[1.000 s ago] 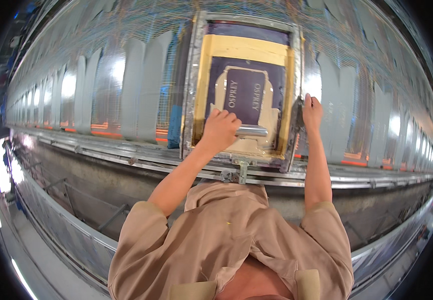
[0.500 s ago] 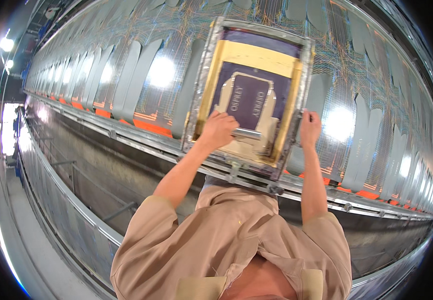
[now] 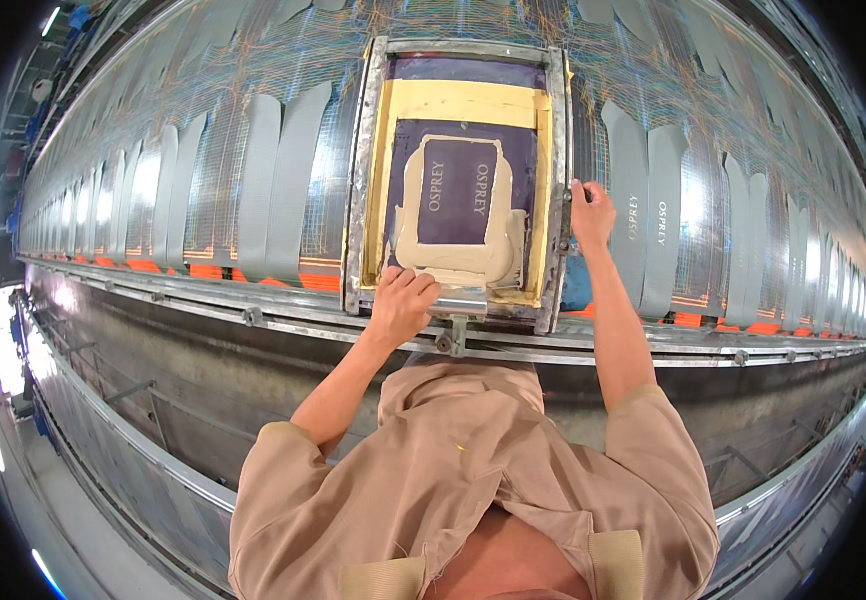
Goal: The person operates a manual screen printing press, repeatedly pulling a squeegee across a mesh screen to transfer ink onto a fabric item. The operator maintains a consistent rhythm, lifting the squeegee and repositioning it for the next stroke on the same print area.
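A rectangular screen-printing frame (image 3: 557,120) with metal edges lies on the long table, its dark purple mesh (image 3: 453,205) bordered by yellow tape. Beige ink (image 3: 461,262) is spread in a U shape around the mesh's middle, thickest at the near end. My left hand (image 3: 403,305) is closed round a metal-edged squeegee (image 3: 465,298) at the near left inside the frame; its grip is hidden by my fingers. On the outer right side, my right hand (image 3: 593,212) is closed, with its fingertips gripping the frame's edge beside a small knob.
Grey fabric pieces (image 3: 271,190) lie in pairs along the table; a pair (image 3: 648,215) right of the frame bears pale lettering. Orange patches (image 3: 243,275) show at their near ends. A metal rail (image 3: 643,350) with bolts runs along the near edge, with a clamp (image 3: 450,338) below the frame.
My left hand has drawn the squeegee toward me, to the frame's near end. Ink that lay near the squeegee now surrounds the mesh's middle. The view has turned, so the frame appears straighter and farther left.
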Tool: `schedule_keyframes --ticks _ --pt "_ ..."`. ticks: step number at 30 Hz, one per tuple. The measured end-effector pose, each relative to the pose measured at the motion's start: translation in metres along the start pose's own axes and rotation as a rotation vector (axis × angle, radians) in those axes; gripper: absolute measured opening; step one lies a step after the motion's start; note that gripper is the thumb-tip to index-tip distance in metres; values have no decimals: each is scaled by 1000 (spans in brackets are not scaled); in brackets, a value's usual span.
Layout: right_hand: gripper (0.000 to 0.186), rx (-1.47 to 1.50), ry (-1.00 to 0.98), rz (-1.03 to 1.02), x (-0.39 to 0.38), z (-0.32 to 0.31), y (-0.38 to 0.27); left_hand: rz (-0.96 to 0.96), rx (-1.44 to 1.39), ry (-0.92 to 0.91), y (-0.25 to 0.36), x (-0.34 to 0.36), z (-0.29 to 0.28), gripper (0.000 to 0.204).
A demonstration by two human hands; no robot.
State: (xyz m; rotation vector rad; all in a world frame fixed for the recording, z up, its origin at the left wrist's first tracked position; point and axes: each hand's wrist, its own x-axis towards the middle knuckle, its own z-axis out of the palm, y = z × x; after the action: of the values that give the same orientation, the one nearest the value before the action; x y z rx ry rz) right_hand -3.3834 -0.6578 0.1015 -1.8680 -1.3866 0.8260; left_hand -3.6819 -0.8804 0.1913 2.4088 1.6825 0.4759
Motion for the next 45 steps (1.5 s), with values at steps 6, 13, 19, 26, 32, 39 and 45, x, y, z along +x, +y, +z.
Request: schedule_keyframes --ticks 6,13,19,26,32,39,45 --pt "33 -105 -98 43 0 -5 -6 26 -2 6 -31 51 3 25" --pt "37 -262 -261 -341 32 -15 -56 61 23 96 -110 167 20 21" --pt "41 -301 -838 -564 58 33 -166 -38 -63 -178 -140 236 2 16" --pt "24 -588 -749 -630 65 90 -150 -119 -34 -290 -148 250 11 21" --pt "23 -596 -705 -746 -1 65 -135 -35 -102 -119 -119 182 19 19" --pt "19 -306 -638 -816 -107 27 -93 -50 -94 -130 -50 83 4 12" --pt "21 -514 -638 -838 -16 56 -121 -25 -49 -127 -102 168 3 9"
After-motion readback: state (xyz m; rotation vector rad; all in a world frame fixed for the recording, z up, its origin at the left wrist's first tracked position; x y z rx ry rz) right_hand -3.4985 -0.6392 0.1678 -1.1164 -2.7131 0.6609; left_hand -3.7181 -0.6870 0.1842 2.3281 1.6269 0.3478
